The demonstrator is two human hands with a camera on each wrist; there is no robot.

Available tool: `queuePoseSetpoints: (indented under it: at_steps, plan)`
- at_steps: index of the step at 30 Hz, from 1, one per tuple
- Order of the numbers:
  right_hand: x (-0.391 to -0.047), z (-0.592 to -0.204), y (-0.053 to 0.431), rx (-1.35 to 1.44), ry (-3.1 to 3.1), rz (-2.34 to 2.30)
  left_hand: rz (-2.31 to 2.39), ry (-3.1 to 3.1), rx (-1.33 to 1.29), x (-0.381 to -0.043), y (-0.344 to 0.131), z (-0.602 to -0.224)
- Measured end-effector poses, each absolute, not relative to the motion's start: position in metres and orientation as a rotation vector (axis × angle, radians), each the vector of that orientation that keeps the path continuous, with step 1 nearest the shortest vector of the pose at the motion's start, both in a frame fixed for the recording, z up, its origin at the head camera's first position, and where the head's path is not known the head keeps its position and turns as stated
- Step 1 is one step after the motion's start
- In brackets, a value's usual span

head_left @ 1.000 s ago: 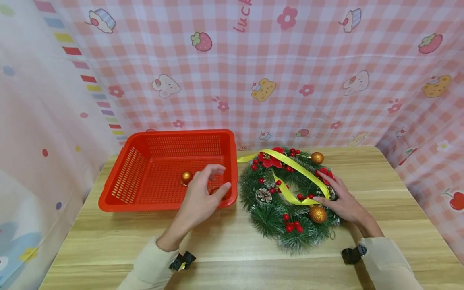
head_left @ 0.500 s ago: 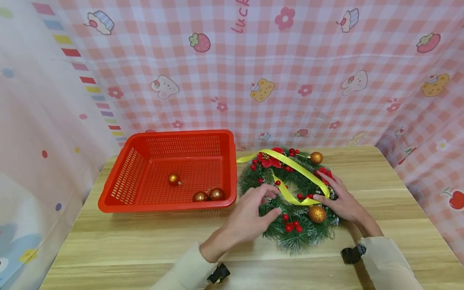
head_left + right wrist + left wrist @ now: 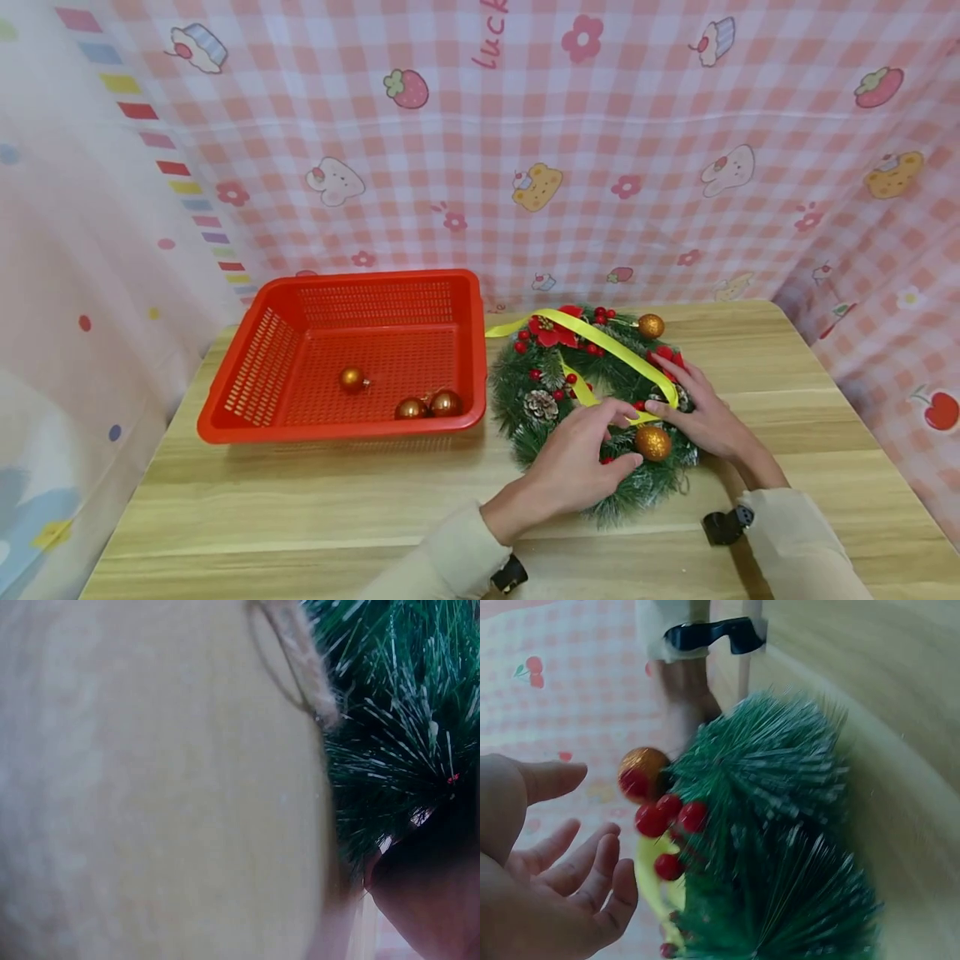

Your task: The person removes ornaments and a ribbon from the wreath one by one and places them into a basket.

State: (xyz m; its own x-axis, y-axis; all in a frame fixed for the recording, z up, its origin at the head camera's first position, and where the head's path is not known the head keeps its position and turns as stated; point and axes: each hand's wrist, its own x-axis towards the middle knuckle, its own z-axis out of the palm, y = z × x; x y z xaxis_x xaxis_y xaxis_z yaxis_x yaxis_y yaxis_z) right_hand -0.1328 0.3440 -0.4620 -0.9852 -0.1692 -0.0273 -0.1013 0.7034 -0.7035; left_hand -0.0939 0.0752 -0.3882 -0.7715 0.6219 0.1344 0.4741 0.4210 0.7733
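A green pine wreath (image 3: pixel 521 387) lies on the table, decorated with red berries, red flowers (image 3: pixel 553 331), a pine cone (image 3: pixel 540 405) and glittery gold balls (image 3: pixel 653 443). Loosely across it runs a yellow ribbon (image 3: pixel 622 354). Over the wreath's front part is my left hand (image 3: pixel 566 462), thumb and fingers apart with nothing between them; in the left wrist view the berry cluster (image 3: pixel 669 817) is just beyond its fingertips. My right hand (image 3: pixel 708 421) rests on the wreath's right side, fingers by a red flower and thumb at the ribbon's fold.
Left of the wreath stands a red plastic basket (image 3: pixel 337 434) holding shiny copper-gold balls (image 3: pixel 411 408). Its right wall is close to the wreath. A pink checked curtain (image 3: pixel 450 125) hangs behind the wooden table (image 3: pixel 300 508). A twine loop (image 3: pixel 296 664) shows at the wreath's edge.
My left hand has moved right, from above the basket to above the wreath, uncovering the balls in the basket. The right hand has stayed on the wreath.
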Motion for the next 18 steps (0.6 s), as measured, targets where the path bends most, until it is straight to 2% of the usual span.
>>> queuePoseSetpoints:
  at_steps: [8, 18]
  plan:
    - [-0.134, -0.462, 0.344, -0.232, 2.808, -1.158, 1.305, 2.600, 0.960, -0.089, 0.093, -0.399]
    - [-0.133, -0.462, 0.344, -0.259, 2.808, -1.172, 1.085, 2.856, 1.098, -0.084, 0.112, -0.413]
